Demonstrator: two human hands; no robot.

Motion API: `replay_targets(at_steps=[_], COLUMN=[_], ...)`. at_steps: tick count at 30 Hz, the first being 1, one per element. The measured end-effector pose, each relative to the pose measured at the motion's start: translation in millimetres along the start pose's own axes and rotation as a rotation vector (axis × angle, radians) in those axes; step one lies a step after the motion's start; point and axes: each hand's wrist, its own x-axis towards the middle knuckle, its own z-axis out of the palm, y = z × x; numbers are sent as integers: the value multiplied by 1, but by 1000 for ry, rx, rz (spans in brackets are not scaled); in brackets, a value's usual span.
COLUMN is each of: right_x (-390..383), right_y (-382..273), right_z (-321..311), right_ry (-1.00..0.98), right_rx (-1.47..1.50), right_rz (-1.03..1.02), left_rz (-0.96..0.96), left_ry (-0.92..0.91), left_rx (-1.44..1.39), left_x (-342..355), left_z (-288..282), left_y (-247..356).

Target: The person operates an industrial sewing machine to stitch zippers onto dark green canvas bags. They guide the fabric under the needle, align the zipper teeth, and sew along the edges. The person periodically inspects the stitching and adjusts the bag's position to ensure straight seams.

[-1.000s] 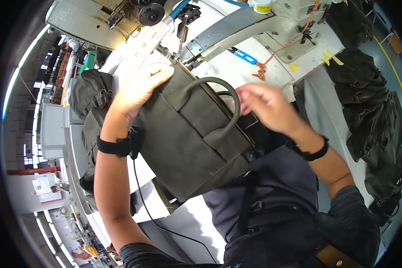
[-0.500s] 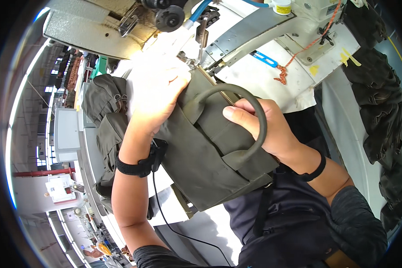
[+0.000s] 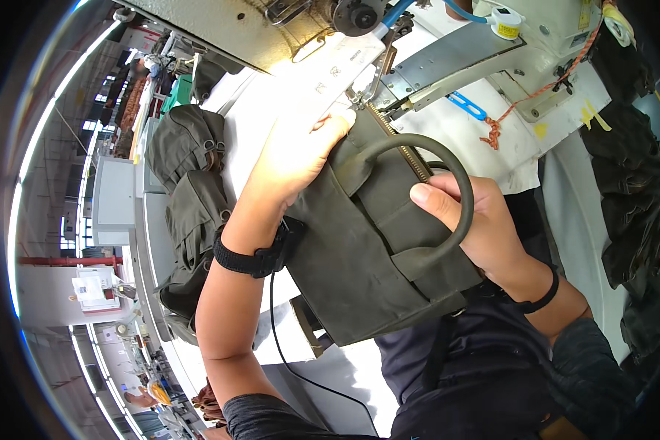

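Olive bag (image 3: 345, 271) at the sewing machine (image 3: 455, 70), both hands on it
Bag lies tilted between the white worktable (image 3: 253, 117) and the person's body, upper end of its brass-toned zipper (image 3: 414, 163) close under the machine's stitching parts; right hand (image 3: 491, 231) pinches the zippered edge, thumb in front, fingers behind, beside the looped handle (image 3: 466, 196); left hand (image 3: 297, 158) curled on the bag's upper left edge, brightly lit, cannot tell whether it pinches; beyond: blue cutter (image 3: 466, 105) on orange cord (image 3: 491, 132), similar olive bags (image 3: 198, 213) at left, heaped olive pieces (image 3: 634, 191) at right
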Motion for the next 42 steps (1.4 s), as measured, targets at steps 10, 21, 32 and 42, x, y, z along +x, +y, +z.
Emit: replay_targets(at_steps=[10, 21, 32, 42], right_x=[27, 38, -17, -35], right_y=[-2, 1, -1, -2], right_z=[8, 9, -32, -37], right_ry=[29, 64, -111, -143], right_rx=[82, -114, -268, -214], right_rz=[13, -81, -21, -14], left_rz=[103, 133, 395, 495], left_ry=[84, -37, 39, 370], left_rx=[-169, -324, 380, 591], left_x=[24, 50, 16, -169], left_z=[-14, -25, -28, 141], left_y=[-22, -29, -12, 43])
